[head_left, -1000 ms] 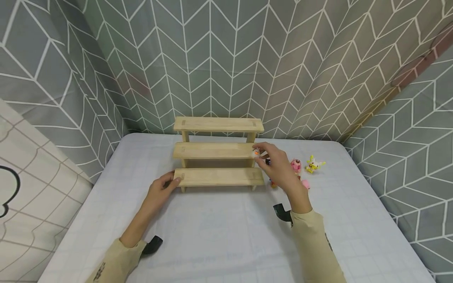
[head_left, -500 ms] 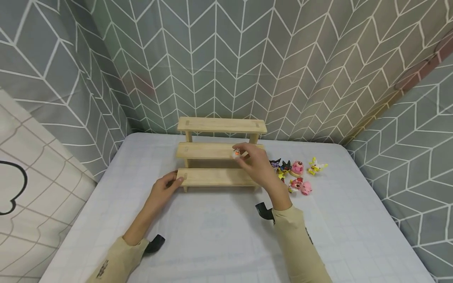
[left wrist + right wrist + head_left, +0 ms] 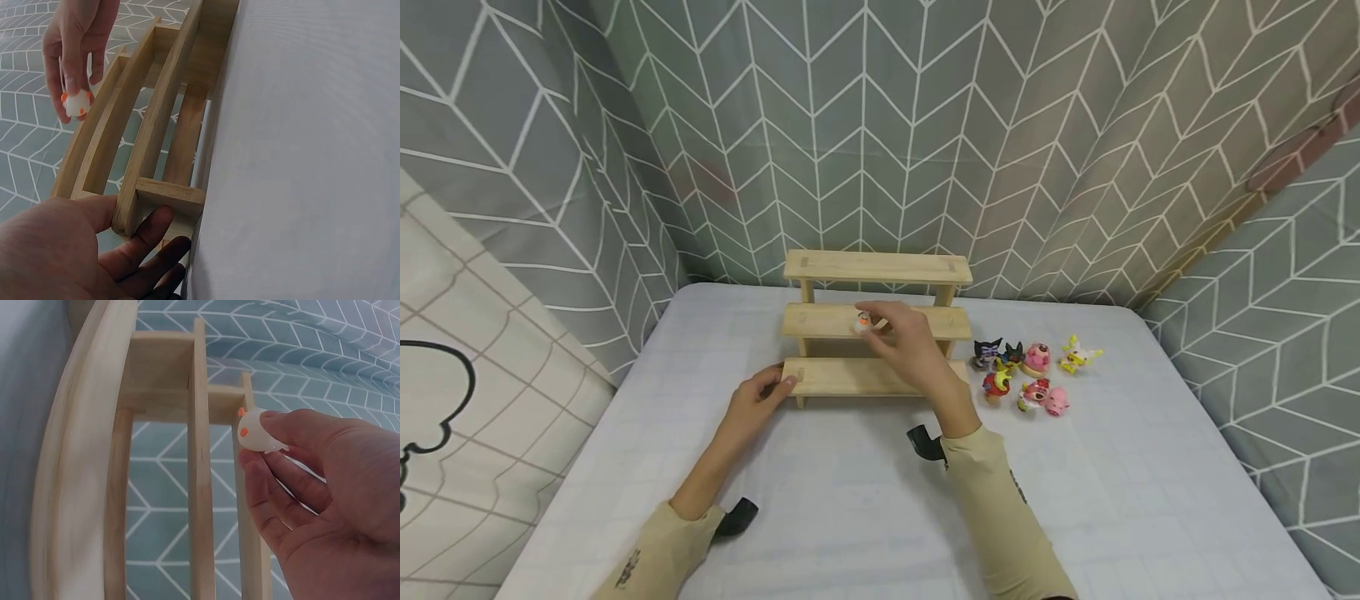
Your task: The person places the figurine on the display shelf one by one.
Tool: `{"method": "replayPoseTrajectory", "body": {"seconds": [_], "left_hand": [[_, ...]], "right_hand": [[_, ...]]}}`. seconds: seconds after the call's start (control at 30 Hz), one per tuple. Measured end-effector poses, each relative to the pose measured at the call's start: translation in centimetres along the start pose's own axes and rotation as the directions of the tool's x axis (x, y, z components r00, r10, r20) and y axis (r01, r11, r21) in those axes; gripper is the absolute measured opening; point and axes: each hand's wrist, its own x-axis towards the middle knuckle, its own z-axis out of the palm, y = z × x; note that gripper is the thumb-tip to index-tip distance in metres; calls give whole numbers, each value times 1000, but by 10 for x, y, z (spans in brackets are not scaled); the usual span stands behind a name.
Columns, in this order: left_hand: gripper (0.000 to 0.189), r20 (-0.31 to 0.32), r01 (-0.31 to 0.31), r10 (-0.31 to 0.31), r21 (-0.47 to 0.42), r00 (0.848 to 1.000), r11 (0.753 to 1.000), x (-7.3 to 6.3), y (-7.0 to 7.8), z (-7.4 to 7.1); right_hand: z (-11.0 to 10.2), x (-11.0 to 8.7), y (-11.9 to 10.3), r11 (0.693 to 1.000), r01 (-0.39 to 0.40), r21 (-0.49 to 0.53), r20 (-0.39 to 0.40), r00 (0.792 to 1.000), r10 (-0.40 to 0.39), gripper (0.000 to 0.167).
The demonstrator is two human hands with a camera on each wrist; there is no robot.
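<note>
A three-tier wooden shelf (image 3: 880, 265) stands toward the back of the table. At the left end of its lowest step, my left hand (image 3: 758, 402) grips the board; in the left wrist view the thumb lies on one face and the fingers (image 3: 153, 231) curl round the other. My right hand (image 3: 913, 346) pinches a small white figurine (image 3: 255, 430) with orange spots between thumb and fingers. In the head view it appears in front of the middle step, left of its centre. The left wrist view shows the figurine (image 3: 77, 104) held apart from the boards.
Right of the shelf several small figurines stand in a group, among them a pink pig (image 3: 1057, 402), a red-and-yellow one (image 3: 996, 385) and a black one (image 3: 987, 353). A yellow-and-white figurine (image 3: 1078, 356) stands farther right. A patterned curtain (image 3: 850, 125) hangs behind the table.
My right hand has moved left along the shelf with the white figurine, uncovering the figurines on the right. The left hand keeps its grip on the lowest step.
</note>
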Motion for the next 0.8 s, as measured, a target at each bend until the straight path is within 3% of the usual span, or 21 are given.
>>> {"method": "replayPoseTrajectory", "body": {"seconds": [0.5, 0.8], "left_hand": [[34, 0, 3, -3, 27, 1000, 1000, 1, 1, 2], [33, -8, -6, 6, 37, 1000, 999, -1, 2, 0]], "right_hand": [[32, 23, -15, 987, -70, 147, 34, 997, 65, 37], [60, 43, -17, 982, -124, 139, 69, 991, 116, 32]]}}
